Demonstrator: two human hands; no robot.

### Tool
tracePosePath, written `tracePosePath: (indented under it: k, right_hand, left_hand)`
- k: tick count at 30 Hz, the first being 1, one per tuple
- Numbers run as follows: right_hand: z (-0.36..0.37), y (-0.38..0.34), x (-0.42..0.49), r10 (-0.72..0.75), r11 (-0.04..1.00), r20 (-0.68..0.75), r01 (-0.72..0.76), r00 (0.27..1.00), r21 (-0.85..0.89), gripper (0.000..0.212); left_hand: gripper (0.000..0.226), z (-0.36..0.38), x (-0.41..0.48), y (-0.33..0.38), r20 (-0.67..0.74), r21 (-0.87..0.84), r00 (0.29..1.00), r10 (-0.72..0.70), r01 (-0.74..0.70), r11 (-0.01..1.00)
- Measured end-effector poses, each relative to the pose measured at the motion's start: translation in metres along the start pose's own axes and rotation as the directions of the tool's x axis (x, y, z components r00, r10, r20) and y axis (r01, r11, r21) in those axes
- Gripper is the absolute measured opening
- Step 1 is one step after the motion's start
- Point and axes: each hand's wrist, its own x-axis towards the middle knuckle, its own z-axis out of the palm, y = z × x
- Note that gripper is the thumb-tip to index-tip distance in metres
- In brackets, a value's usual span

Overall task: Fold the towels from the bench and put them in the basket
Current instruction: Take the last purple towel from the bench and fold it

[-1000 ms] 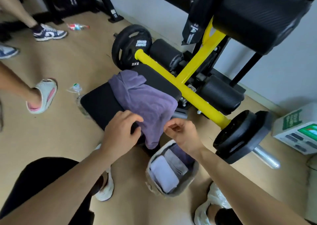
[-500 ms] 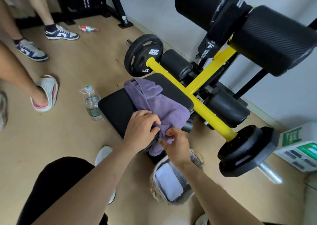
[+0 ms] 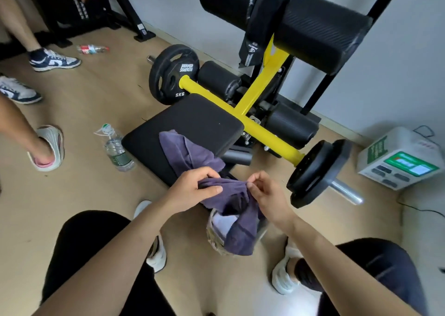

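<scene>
A purple towel [image 3: 190, 154] trails off the near edge of the black bench pad [image 3: 192, 120]. My left hand [image 3: 192, 190] grips its bunched edge, and my right hand [image 3: 267, 193] pinches the same edge a little to the right. The towel's lower part hangs down over the basket [image 3: 214, 238] on the floor, hiding most of it. A white folded towel [image 3: 224, 221] shows inside the basket.
A water bottle [image 3: 115, 149] stands on the floor left of the bench. Weight plates [image 3: 168, 75] [image 3: 315, 171] sit on the yellow bar [image 3: 272, 137]. Other people's feet [image 3: 48, 147] are at the left. A white box [image 3: 399, 161] sits at the right.
Both hands have pulled the towel toward me, off most of the bench pad. It now hangs over the basket, stretched between my two hands.
</scene>
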Motion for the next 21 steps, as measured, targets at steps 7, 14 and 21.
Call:
tracePosePath:
  k: [7,14,21]
  right_hand:
    - [-0.042,-0.018,-0.056,-0.019,0.991,0.128,0.035,0.992,-0.128,0.011]
    - [-0.045,-0.016,-0.092,-0.177,0.950,0.158,0.211,0.971,-0.231,0.047]
    - [-0.054,0.017,-0.105,0.077,0.994,0.168,-0.089,0.983,0.065,0.017]
  left_hand:
    - [0.015,0.011,-0.033,0.045,-0.013,-0.039,0.999,-0.032,0.032,0.999]
    - [0.018,0.034,-0.068,0.079,-0.273,-0.277,0.942,-0.197,0.119,0.953]
    - [0.010,0.051,-0.096,0.054,-0.295,-0.373,0.852,-0.433,0.315,0.873]
